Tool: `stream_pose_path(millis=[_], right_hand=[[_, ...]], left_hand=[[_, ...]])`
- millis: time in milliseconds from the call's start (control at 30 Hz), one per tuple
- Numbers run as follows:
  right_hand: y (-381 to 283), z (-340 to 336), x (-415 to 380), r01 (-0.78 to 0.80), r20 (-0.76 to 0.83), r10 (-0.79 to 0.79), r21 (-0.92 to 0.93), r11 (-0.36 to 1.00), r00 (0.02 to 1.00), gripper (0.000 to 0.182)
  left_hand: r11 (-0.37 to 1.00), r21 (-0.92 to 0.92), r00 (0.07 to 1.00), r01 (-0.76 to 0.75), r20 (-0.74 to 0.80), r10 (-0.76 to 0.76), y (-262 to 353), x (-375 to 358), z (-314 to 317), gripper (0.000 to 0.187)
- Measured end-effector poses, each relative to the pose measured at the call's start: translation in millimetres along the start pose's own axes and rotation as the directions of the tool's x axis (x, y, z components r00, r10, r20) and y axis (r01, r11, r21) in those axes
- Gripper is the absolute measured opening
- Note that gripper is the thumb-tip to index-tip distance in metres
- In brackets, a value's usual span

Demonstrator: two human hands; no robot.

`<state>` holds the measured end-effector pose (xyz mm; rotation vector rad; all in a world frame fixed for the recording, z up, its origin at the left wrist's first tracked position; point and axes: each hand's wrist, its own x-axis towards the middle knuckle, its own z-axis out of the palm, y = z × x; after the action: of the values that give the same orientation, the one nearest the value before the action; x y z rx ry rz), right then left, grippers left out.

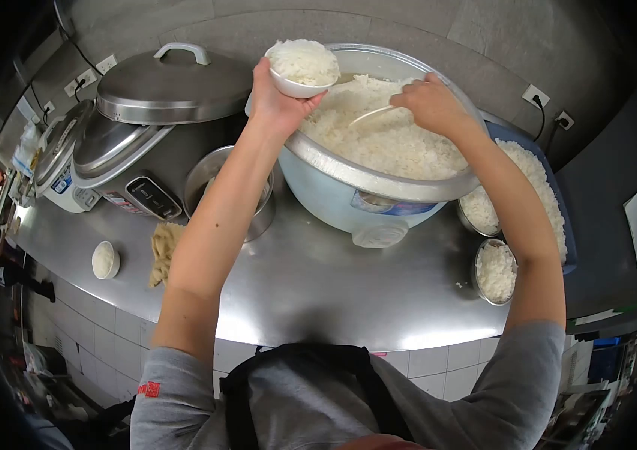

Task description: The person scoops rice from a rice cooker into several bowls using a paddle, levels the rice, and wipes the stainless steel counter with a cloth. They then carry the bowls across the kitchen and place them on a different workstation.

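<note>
My left hand [276, 106] holds up a white bowl [297, 88] heaped with cooked rice, over the left rim of a large rice cooker [318, 187]. In my right hand [431, 105] is the handle of a pale rice paddle [373, 115]. The paddle's lower end rests at or in the cooked rice [401, 150] that fills much of the cooker, so its blade is partly hidden. Steel wall shows inside the cooker at the back.
Left of the cooker stand a steel pot [258, 221], a lidded dark cooker [138, 169] and a big steel lid [176, 86]. A small rice bowl [106, 260] and tan cloth [162, 251] lie nearby. Steel cups of rice [495, 271] and a blue tub [569, 232] sit right.
</note>
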<state>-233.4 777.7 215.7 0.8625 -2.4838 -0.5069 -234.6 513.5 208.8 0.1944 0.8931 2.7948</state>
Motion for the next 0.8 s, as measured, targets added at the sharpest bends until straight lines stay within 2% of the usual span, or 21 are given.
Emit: stream_pose_path(millis=[67, 200, 267, 367, 467, 567, 667, 733, 767, 800], right_hand=[[-3.1, 25.7, 17.4, 0.084, -0.087, -0.090, -0.064, 0.994, 0.992, 0.024], [-25.5, 26.3, 48.4, 0.069, 0.204, -0.074, 0.033, 0.997, 0.976, 0.012], [-38.1, 6.1, 53.7, 0.037, 0.328, -0.061, 0.078, 0.996, 0.943, 0.014], [-41.2, 7.3, 48.5, 0.035, 0.266, -0.093, 0.215, 0.976, 0.960, 0.021], [-47.8, -4.1, 44.6, -0.021, 0.345, -0.072, 0.260, 0.965, 0.936, 0.021], [-51.7, -8.5, 42.6, -0.118, 0.406, -0.067, 0.414, 0.903, 0.911, 0.021], [-44.4, 7.2, 39.6, -0.280, 0.406, 0.027, 0.577, 0.768, 0.913, 0.022], [-29.5, 20.5, 37.8, -0.496, 0.571, -0.039, 0.742, 0.451, 0.820, 0.024], [-20.8, 26.2, 34.5, -0.593, 0.633, -0.099, 0.760, 0.266, 0.767, 0.025], [-13.7, 21.3, 30.2, -0.629, 0.658, -0.092, 0.746, 0.217, 0.748, 0.024]], left_hand=[[0.999, -0.040, 0.997, -0.037, 0.060, 0.039, -0.8, 0.9, -6.9, 0.054], [0.995, -0.082, 0.985, -0.051, 0.161, 0.064, -0.1, 2.3, -14.6, 0.055], [0.992, -0.107, 0.981, -0.060, 0.180, 0.079, 0.0, 1.5, -16.5, 0.055], [0.990, -0.118, 0.974, -0.078, 0.202, 0.101, 1.6, 0.5, -16.9, 0.055], [0.989, -0.115, 0.971, -0.097, 0.207, 0.119, -0.2, -0.5, -18.6, 0.056], [0.991, -0.092, 0.971, -0.100, 0.210, 0.117, -0.5, 1.8, -20.3, 0.057], [0.994, -0.089, 0.979, -0.062, 0.190, 0.078, 2.0, 6.9, -18.2, 0.056], [0.995, -0.097, 0.981, -0.014, 0.191, 0.032, 7.8, 8.5, -14.1, 0.053], [0.999, -0.043, 0.979, -0.024, 0.199, 0.033, 12.3, 9.4, -11.4, 0.053], [0.999, 0.009, 0.978, -0.035, 0.206, 0.033, 18.4, 8.7, -7.6, 0.052]])
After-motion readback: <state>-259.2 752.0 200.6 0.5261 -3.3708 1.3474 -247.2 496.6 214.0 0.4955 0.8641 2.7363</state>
